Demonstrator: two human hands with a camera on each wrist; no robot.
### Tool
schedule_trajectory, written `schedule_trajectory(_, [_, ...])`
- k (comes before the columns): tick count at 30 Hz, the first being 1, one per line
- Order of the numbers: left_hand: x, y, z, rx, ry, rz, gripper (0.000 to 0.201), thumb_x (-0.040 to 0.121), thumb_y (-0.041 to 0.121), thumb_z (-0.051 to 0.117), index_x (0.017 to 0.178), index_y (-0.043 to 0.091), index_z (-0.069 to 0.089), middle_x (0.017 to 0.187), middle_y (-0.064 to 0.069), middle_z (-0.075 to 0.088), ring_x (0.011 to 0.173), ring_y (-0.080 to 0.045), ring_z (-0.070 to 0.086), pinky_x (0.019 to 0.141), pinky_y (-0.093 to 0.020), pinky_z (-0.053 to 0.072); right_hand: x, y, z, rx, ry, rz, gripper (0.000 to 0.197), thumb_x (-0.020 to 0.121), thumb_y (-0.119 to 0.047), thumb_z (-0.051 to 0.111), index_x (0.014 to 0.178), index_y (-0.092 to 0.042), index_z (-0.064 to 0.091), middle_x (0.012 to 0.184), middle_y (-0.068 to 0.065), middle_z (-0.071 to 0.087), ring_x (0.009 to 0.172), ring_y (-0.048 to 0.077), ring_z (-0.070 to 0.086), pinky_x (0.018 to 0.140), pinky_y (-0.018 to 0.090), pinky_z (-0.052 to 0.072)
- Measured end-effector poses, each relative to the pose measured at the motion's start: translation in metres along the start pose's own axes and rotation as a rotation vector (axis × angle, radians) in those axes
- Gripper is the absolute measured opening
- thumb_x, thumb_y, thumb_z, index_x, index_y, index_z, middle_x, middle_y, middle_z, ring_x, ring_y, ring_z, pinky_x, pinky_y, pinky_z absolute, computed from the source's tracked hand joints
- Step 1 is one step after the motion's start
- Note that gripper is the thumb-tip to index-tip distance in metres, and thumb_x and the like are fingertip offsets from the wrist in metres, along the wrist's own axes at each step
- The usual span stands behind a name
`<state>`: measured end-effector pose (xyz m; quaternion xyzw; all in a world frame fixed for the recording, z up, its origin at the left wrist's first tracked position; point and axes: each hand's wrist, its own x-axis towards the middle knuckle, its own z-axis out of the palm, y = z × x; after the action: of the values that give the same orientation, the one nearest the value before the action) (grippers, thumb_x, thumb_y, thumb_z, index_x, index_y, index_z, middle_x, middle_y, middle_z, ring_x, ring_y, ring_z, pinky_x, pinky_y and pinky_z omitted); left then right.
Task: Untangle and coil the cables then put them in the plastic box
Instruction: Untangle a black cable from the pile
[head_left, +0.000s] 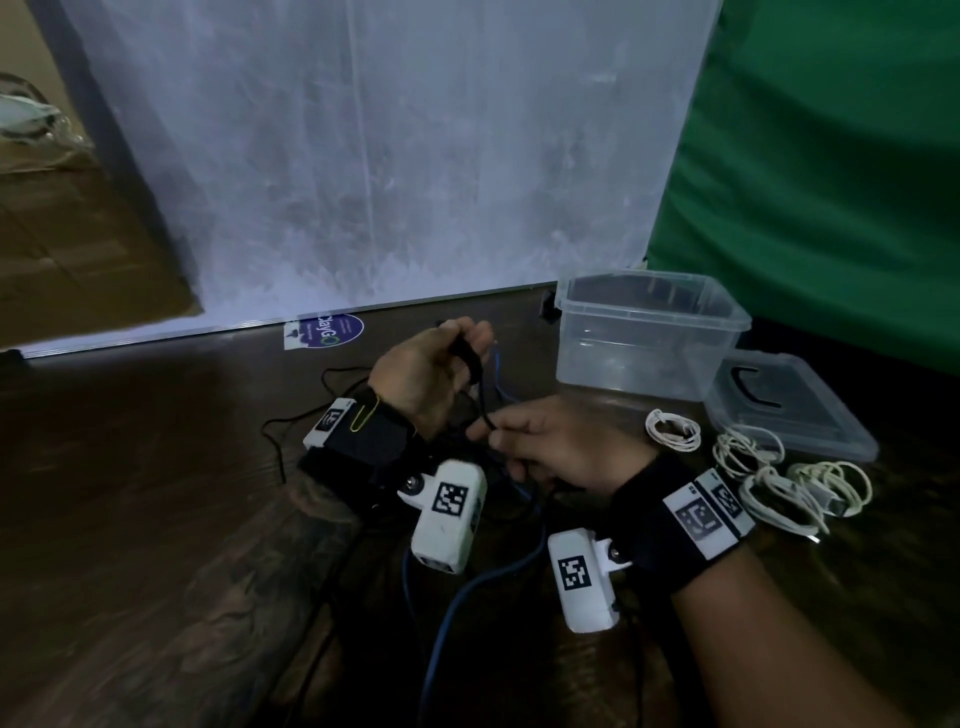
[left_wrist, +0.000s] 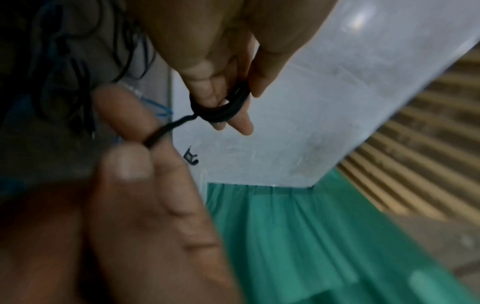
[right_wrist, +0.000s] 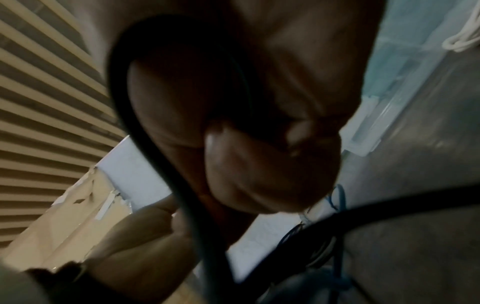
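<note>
My left hand is raised over the dark table, and a black cable is wound in several turns round its fingers. The coil shows plainly in the left wrist view. One strand runs down from it to my right hand, which pinches that strand between thumb and forefinger. In the right wrist view the black cable loops close round my dark, blurred right hand. The clear plastic box stands open at the back right with nothing in it.
The box's lid lies right of it. Several coiled white cables lie right of my right hand. A blue cable and loose black cable trail over the table. A white board and green cloth stand behind.
</note>
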<state>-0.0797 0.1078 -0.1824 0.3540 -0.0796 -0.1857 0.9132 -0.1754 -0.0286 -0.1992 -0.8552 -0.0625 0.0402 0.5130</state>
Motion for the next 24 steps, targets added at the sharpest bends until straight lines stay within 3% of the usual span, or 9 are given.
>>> schedule_trajectory(5, [0.002,-0.010,-0.012,0.600,-0.046,0.224,0.015,0.094,0.003,0.054,0.091,0.000,0.068,0.082,-0.011,0.073,0.074,-0.015,0.071,0.074,-0.025,0.057,-0.008,-0.009,0.006,-0.080,-0.091,-0.075,0.023,0.099,-0.019,0.057,0.113,-0.006,0.069,0.060,0.000,0.057,0.052,0.006,0.050,0.046,0.018,0.039])
schedule_trajectory(7, [-0.003,-0.008,-0.011,0.930,-0.129,0.253,0.019,0.095,0.007,0.055,0.084,0.004,0.070,0.075,-0.002,0.071,0.067,-0.007,0.065,0.068,-0.022,0.054,-0.008,-0.011,0.003,-0.114,0.041,-0.197,0.027,0.097,-0.020,0.061,0.097,0.006,0.069,0.059,0.007,0.055,0.053,0.003,0.048,0.052,0.016,0.038])
schedule_trajectory(9, [-0.008,-0.005,-0.008,1.136,-0.224,0.214,0.030,0.096,0.014,0.054,0.072,0.004,0.068,0.063,-0.001,0.063,0.056,-0.007,0.053,0.057,-0.023,0.045,-0.006,-0.012,-0.004,-0.157,0.223,-0.297,0.025,0.094,-0.020,0.065,0.081,0.001,0.070,0.059,0.002,0.059,0.056,0.004,0.050,0.058,0.019,0.039])
schedule_trajectory(13, [-0.018,-0.003,0.000,0.903,-0.401,-0.128,0.039,0.095,0.026,0.049,0.077,-0.003,0.068,0.073,-0.024,0.063,0.061,-0.026,0.058,0.060,-0.028,0.048,-0.004,-0.004,-0.023,-0.026,0.532,-0.371,0.021,0.092,-0.012,0.067,0.073,-0.005,0.071,0.065,0.005,0.069,0.060,0.003,0.060,0.065,0.018,0.046])
schedule_trajectory(16, [-0.022,-0.006,0.004,0.751,-0.432,-0.174,0.033,0.097,0.017,0.045,0.080,-0.004,0.063,0.066,-0.018,0.055,0.054,-0.021,0.051,0.055,-0.026,0.047,-0.001,0.006,-0.034,0.073,0.643,-0.335,0.009,0.087,-0.015,0.073,0.078,-0.012,0.075,0.074,0.011,0.070,0.068,0.005,0.058,0.068,0.018,0.046])
schedule_trajectory(18, [-0.022,-0.006,0.005,0.581,-0.419,-0.206,0.032,0.097,0.017,0.044,0.077,0.002,0.063,0.065,-0.012,0.050,0.055,-0.017,0.045,0.056,-0.028,0.049,0.002,0.013,-0.036,0.097,0.625,-0.294,0.011,0.088,-0.020,0.072,0.078,-0.019,0.075,0.073,0.006,0.069,0.068,0.009,0.057,0.067,0.022,0.047])
schedule_trajectory(20, [-0.021,-0.004,0.005,0.384,-0.400,-0.275,0.031,0.097,0.023,0.044,0.076,0.009,0.062,0.065,-0.003,0.049,0.057,-0.013,0.042,0.058,-0.026,0.050,0.001,0.015,-0.034,0.139,0.529,-0.203,0.019,0.095,-0.024,0.064,0.078,-0.019,0.071,0.062,-0.007,0.062,0.055,0.007,0.051,0.053,0.023,0.045])
schedule_trajectory(22, [-0.019,0.000,0.007,0.169,-0.366,-0.330,0.029,0.097,0.026,0.043,0.078,0.011,0.060,0.064,0.002,0.049,0.054,-0.008,0.044,0.062,-0.024,0.051,0.002,0.012,-0.026,0.191,0.417,-0.110,0.027,0.101,-0.024,0.053,0.085,-0.008,0.067,0.058,-0.006,0.062,0.042,0.007,0.044,0.042,0.024,0.042])
schedule_trajectory(24, [-0.017,0.002,0.008,0.019,-0.310,-0.321,0.029,0.099,0.025,0.041,0.081,0.010,0.058,0.066,0.002,0.052,0.050,-0.007,0.052,0.063,-0.024,0.055,0.004,0.009,-0.017,0.217,0.350,-0.062,0.032,0.104,-0.023,0.047,0.098,0.004,0.063,0.071,0.002,0.071,0.038,0.009,0.041,0.039,0.023,0.040])
